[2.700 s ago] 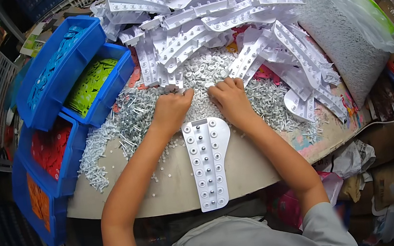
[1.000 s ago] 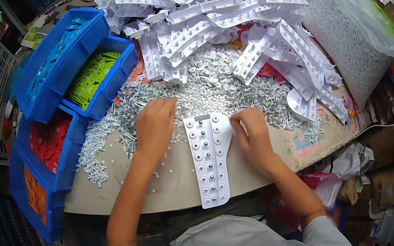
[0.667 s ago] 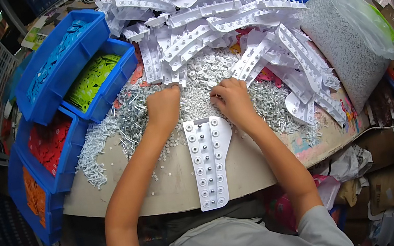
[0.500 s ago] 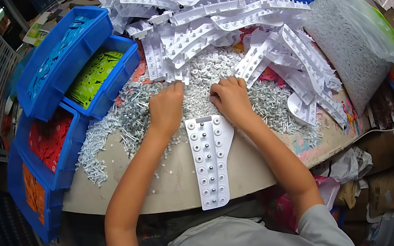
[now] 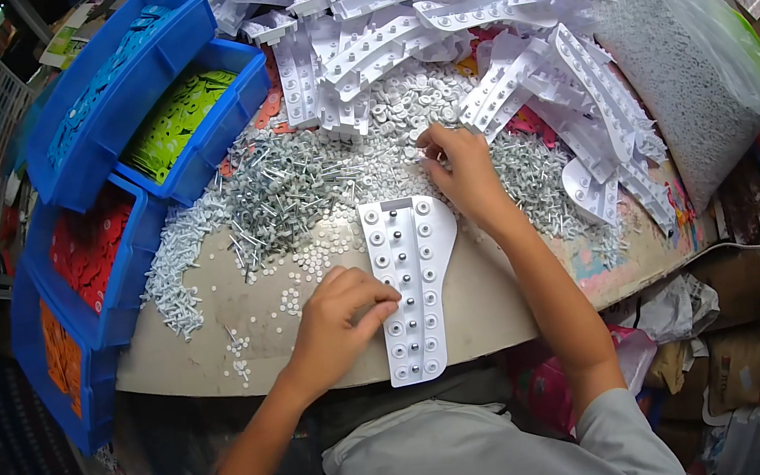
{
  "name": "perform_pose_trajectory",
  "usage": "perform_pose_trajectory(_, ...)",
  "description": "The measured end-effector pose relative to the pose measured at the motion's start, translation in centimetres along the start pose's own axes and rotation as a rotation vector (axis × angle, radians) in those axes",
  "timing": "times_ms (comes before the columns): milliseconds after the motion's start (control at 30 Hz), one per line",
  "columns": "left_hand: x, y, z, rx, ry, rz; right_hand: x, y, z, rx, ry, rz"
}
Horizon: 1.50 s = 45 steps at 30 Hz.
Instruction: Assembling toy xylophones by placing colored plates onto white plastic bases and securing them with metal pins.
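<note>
A white plastic strip, broad at its far end, lies at the table's near edge. Ring-shaped white caps run along both its sides, and metal pins stand in a row down its middle. Over its left side my left hand has thumb and forefinger pinched; whatever they hold is too small to make out. My right hand is beyond the strip, fingers curled down at the heap of small white caps. What is in those fingers is hidden.
Metal pins lie heaped left of the caps, with white screw-like pieces further left. Blue bins hold coloured flat pieces. White strips are piled at the back, and a clear bag of pale bits stands at right.
My left hand has come back from the heap to the strip's left side. The right hand remains by the caps, slightly further right and away. Tiny white discs now show left of the strip.
</note>
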<state>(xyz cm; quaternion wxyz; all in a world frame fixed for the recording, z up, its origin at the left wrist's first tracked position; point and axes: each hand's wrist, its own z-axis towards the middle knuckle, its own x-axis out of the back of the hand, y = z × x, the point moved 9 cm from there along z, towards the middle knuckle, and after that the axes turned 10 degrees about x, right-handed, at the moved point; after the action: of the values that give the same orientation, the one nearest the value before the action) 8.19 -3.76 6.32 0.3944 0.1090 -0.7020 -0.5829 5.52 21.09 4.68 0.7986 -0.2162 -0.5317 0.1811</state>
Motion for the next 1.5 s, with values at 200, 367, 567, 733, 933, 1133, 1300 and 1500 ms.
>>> perform_pose_trajectory(200,-1.8,-2.2,-0.8,0.127,0.016,-0.087,3.5,-5.8,-5.1,0.120,-0.010,0.115)
perform_pose_trajectory(367,-2.1,-2.8,-1.1,0.228,0.048,-0.102,2.4,-9.2,-9.9,-0.026,-0.184,0.428)
perform_pose_trajectory(567,-1.5,-2.1,-1.7,0.027,0.186,0.074,0.5,-8.6,-12.1,-0.090,-0.295,0.465)
perform_pose_trajectory(733,-0.7,0.6,-1.9,-0.224,0.260,0.252,0.2,-9.5,-12.2,0.032,-0.237,0.329)
perform_pose_trajectory(933,3.5,0.5,6.2,-0.225,0.443,0.322,-0.7,-9.2,-13.9,0.004,-0.055,0.279)
perform_pose_trajectory(1133,1.5,-3.4,15.9,-0.126,0.286,0.621,0.2,-10.2,-14.7,0.145,0.181,0.123)
perform_pose_trajectory(1300,0.1,-5.1,18.1,-0.142,0.271,0.750,0.4,-10.5,-14.3,0.213,0.158,0.078)
perform_pose_trajectory(1500,2.5,-1.8,14.1,-0.148,0.385,0.412,3.3,-8.7,-10.6,0.235,0.223,-0.010)
